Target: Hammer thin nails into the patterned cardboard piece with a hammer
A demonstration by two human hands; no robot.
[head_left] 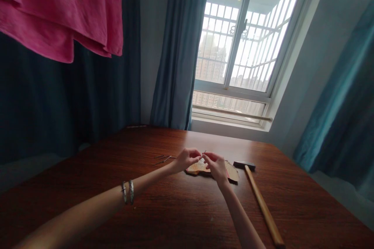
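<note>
My left hand (188, 159) and my right hand (215, 164) meet above a piece of brown cardboard (232, 172), fingertips pinched close together. Between the fingertips a thin dark nail (205, 151) pokes up; its lower part is hidden. Both hands appear to grip it. The cardboard lies flat on the table, partly covered by my hands, with a ragged front edge and small marks on its surface. Several loose nails (163, 160) lie left of my left hand. To the right of the cardboard rests a hammer (261, 198) with a dark head and a long wooden handle.
The brown wooden table (111, 218) extends to a wall with a barred window (233, 46). Blue curtains (178, 46) hang on both sides. A pink cloth (67, 11) hangs at upper left. Two bracelets (127, 192) circle my left wrist.
</note>
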